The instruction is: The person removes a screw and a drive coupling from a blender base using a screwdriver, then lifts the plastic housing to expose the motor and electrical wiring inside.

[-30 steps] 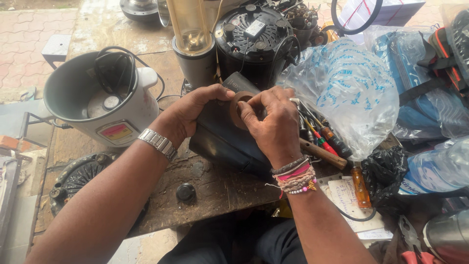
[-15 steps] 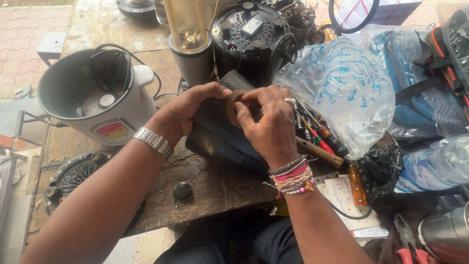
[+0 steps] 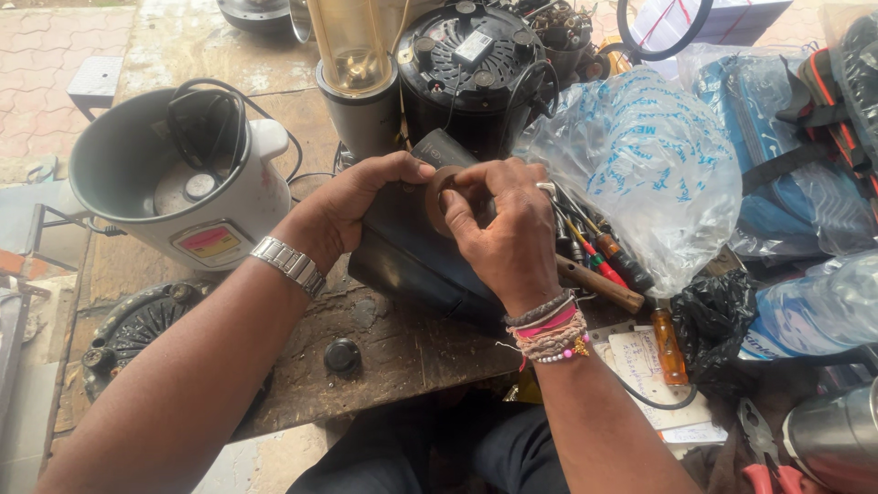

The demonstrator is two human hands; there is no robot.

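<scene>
left hand, right hand, brown ring

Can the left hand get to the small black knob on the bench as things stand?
Probably yes: the small black knob lies in the open on the bench, just below the left hand, though that hand now grips the black appliance.

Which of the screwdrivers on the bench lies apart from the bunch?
The amber-handled screwdriver, lying alone on the papers by the black bag. The others, red and dark handled, are bunched together just beyond the right hand.

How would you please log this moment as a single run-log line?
left hand: steadies black appliance body | right hand: pinches brown ring on it | screwdrivers beside right hand | white cooker left
</scene>
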